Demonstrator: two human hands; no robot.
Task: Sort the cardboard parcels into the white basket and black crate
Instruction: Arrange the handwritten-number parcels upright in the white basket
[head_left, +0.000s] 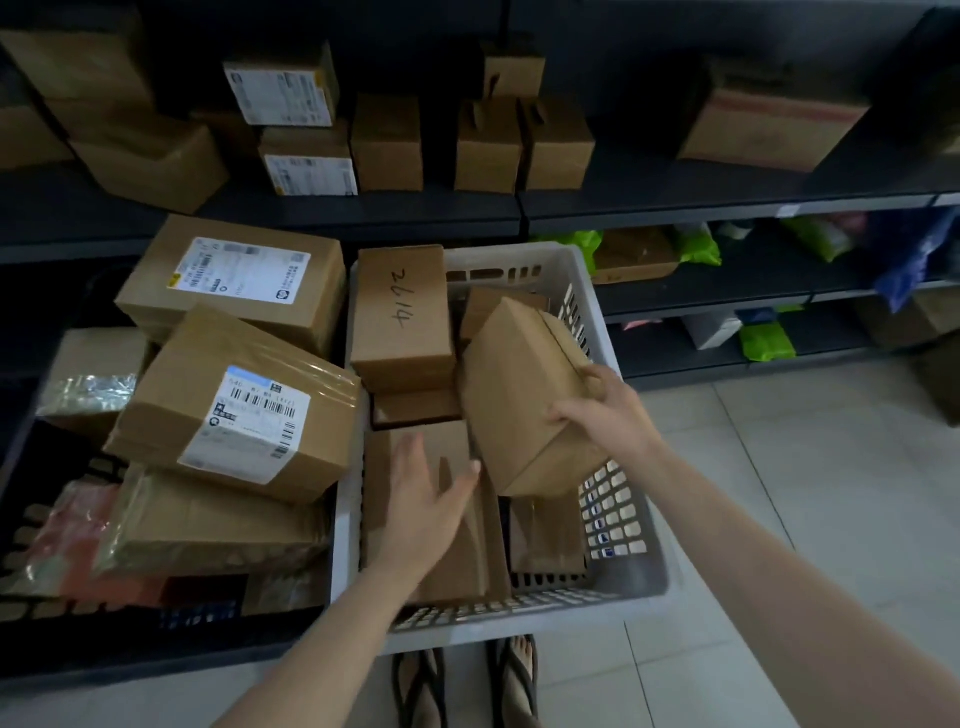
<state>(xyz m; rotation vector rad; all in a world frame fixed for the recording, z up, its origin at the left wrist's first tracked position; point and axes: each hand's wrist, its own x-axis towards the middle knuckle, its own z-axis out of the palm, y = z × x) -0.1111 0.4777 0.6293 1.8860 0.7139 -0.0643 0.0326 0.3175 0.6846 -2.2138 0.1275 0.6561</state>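
A plain cardboard parcel (524, 395) is tilted over the right side of the white basket (631, 587), and my right hand (605, 413) grips its near right edge. My left hand (428, 499) hovers open, fingers spread, just above the flat parcels (467, 561) lying in the basket's front. A parcel marked "2614" (402, 312) lies at the basket's back left. Left of the basket stands the black crate (31, 603), heaped with labelled, taped parcels (244, 405).
Dark shelves (675, 200) behind hold several more cardboard boxes (387, 143); lower shelves on the right carry green and blue bags (766, 343). Pale floor tiles (831, 493) spread to the right. My feet in sandals (467, 680) stand right before the basket.
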